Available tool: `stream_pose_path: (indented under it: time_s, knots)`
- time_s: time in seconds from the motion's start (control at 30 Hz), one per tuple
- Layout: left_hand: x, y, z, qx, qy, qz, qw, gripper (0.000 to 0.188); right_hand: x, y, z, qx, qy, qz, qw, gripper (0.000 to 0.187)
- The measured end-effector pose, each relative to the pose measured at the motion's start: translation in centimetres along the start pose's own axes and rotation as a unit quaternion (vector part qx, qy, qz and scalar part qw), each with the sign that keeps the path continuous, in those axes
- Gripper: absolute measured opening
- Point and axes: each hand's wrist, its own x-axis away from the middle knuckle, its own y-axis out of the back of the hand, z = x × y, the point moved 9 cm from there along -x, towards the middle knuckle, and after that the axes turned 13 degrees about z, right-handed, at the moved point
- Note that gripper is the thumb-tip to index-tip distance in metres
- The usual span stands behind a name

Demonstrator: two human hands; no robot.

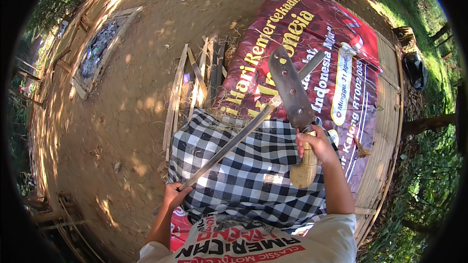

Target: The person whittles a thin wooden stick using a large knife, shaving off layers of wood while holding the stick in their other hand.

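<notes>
In my right hand (317,145), a broad-bladed machete (292,90) is gripped by its pale wooden handle, with the dark blade slanting up and to the left. The blade has several holes or spots along it. My left hand (174,196) is closed around the near end of a long dark strip, apparently bamboo (225,150). This strip rises diagonally to the right over my lap and passes beneath the blade; whether they touch I cannot tell. Pale, frayed-looking fibres show on it just left of the blade. A black-and-white checkered cloth (234,178) covers my lap.
A maroon printed banner (248,63) lies over a bamboo platform (387,136) ahead and to the right. Several split strips (176,102) rest on the dirt ground (117,131) ahead-left. Farther left is a framed ash pit (100,48). A black bag (415,70) sits beyond the platform.
</notes>
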Motion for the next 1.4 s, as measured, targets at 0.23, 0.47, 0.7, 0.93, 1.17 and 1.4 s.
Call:
stream_pose_path:
  time_s: [0.23, 0.47, 0.7, 0.93, 1.17, 1.4]
  knots:
    - [-0.2, 0.1, 0.2, -0.014, 0.014, 0.008, 1.0, 0.025, 0.8, -0.8, -3.6, -0.145, -0.043, 0.039, 0.988, 0.022]
    - [-0.3, 0.1, 0.5, -0.023, -0.002, 0.005, 1.0, 0.025, 0.5, -1.6, -4.3, -0.186, 0.0, 0.034, 0.982, 0.019]
    - [-0.3, 0.4, 0.5, -0.035, -0.002, 0.014, 0.999, 0.027, 1.6, -2.9, -6.5, -0.158, -0.076, 0.037, 0.984, 0.019]
    - [-0.7, 0.2, 1.0, -0.025, 0.001, 0.019, 1.0, 0.025, 1.3, -4.8, -7.8, -0.076, -0.098, 0.022, 0.992, 0.021]
    - [-0.8, 0.5, 0.0, -0.047, 0.011, 0.03, 0.998, 0.022, 1.7, -3.2, -5.5, -0.112, -0.013, -0.021, 0.993, 0.021]
    - [-0.8, 0.8, -0.1, -0.051, 0.001, 0.039, 0.998, 0.026, 2.2, -7.7, -10.3, 0.003, -0.189, 0.076, 0.979, 0.023]
